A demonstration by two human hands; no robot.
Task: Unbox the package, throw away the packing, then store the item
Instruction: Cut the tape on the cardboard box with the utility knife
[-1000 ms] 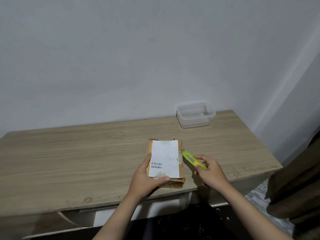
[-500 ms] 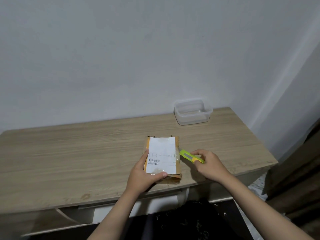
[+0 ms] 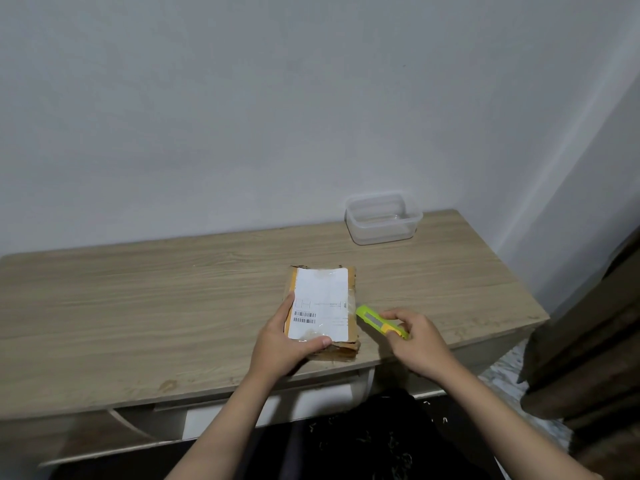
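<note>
Since the earlier frames, little has shifted: right hand (image 3: 417,341) has slid slightly nearer the package with the cutter, left hand unchanged, view tilted a bit.

Nearest: dark floor area under the desk front, with small pale scraps scattered on it.

Left hand (image 3: 284,344) is closed around the near-left corner of the package (image 3: 320,311), thumb lying across the near edge of the label, fingers along the left side. Package is a flat brown cardboard parcel wrapped in clear tape, lying on the desk (image 3: 138,306) close to the front edge, roughly centre. White shipping label (image 3: 320,299) with barcodes covers most of its top.

Right hand is curled closed on the rear of a yellow-green utility cutter (image 3: 377,322), thumb on the orange slider. Cutter tip points at the package's right edge, just beside it; can't tell if it's touching or if the blade is out.

Far right corner of desk: empty clear plastic container (image 3: 382,218), no lid, near the white wall (image 3: 242,116). Brown curtain-like fabric (image 3: 595,341) at right edge.
</note>
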